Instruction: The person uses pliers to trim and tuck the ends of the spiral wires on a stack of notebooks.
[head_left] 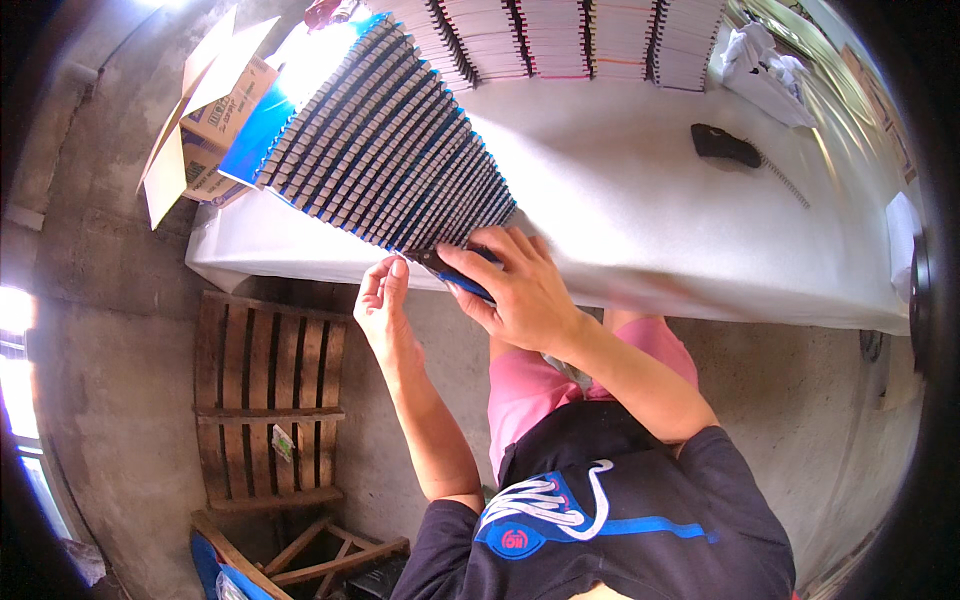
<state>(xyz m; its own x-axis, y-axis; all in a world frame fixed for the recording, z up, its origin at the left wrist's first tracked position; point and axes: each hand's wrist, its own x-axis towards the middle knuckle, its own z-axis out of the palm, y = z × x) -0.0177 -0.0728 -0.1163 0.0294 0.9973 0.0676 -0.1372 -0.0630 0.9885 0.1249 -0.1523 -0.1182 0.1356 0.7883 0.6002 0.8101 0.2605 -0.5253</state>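
Note:
A tall stack of spiral-bound notebooks with a blue cover at its far left end lies on the table, its dark coils facing me. My right hand is closed round blue-handled cutting pliers. Their dark jaws reach the stack's near edge, close to the coil ends. Beside the jaws, my left hand has thumb and fingers pinched together at that same edge. What lies between those fingertips, if anything, is too small to make out.
White covering drapes the table. More bound stacks line its far side. At the right lie a black object with a loose coil and white crumpled material. Left are an open cardboard box and a wooden pallet.

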